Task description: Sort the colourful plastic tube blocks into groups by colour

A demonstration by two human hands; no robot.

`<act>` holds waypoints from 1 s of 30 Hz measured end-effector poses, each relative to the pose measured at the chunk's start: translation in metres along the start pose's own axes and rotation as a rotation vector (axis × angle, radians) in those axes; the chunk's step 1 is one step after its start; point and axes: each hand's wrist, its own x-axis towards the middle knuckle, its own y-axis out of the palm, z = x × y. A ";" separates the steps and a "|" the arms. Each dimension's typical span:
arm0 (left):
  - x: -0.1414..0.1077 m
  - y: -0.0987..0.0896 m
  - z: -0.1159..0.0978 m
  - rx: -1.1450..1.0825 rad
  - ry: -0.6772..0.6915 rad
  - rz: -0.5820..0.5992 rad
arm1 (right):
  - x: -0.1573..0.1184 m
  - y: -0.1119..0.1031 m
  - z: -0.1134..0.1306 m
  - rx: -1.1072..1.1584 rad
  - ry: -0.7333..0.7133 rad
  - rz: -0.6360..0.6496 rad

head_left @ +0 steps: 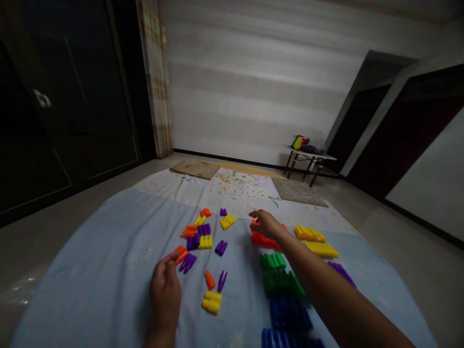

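My left hand (pixel 166 285) is at the near left, fingers curled and tips on an orange plastic bullet-shaped block (pixel 181 255). Touching or close beside that block lies a purple block cluster (pixel 187 263). My right hand (pixel 266 225) reaches over red blocks (pixel 264 240), its thumb and fingers apart and nothing visible between them. The right forearm partly hides the red and green blocks (pixel 273 261). Between the hands are scattered purple blocks (pixel 221 247), yellow blocks (pixel 211 301), a single orange block (pixel 209 280) and a single purple block (pixel 222 281).
Dark blue blocks (pixel 290 311) sit at the near right, and yellow rows (pixel 321 249) lie beyond the right forearm. A light blue cloth (pixel 108 270) covers the table. Two mats (pixel 195 168) lie at the far edge. A small side table (pixel 310 153) stands by the wall.
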 end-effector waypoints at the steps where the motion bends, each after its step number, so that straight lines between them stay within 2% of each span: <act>1: 0.000 0.000 0.001 -0.011 0.006 -0.017 | -0.001 0.006 0.016 0.034 -0.067 0.019; 8: 0.001 0.002 0.002 -0.070 0.027 -0.171 | -0.006 0.073 0.135 0.061 -0.541 0.145; 11: 0.000 0.002 0.001 -0.100 0.033 -0.200 | 0.001 0.101 0.166 -0.005 -0.650 0.179; 14: -0.002 0.002 -0.001 -0.112 0.021 -0.184 | 0.009 0.116 0.180 -0.083 -0.630 0.221; 19: -0.003 0.000 -0.004 -0.093 0.011 -0.148 | 0.007 0.108 0.187 -0.216 -0.536 0.259; 23: 0.000 0.000 -0.003 -0.055 0.038 -0.140 | -0.001 0.089 0.181 -0.126 -0.481 0.197; 26: 0.001 0.001 -0.001 -0.037 0.043 -0.132 | -0.005 0.071 0.160 0.028 -0.441 0.079; 30: 0.002 0.001 0.000 0.011 0.057 -0.119 | -0.011 0.031 0.108 0.128 -0.260 -0.021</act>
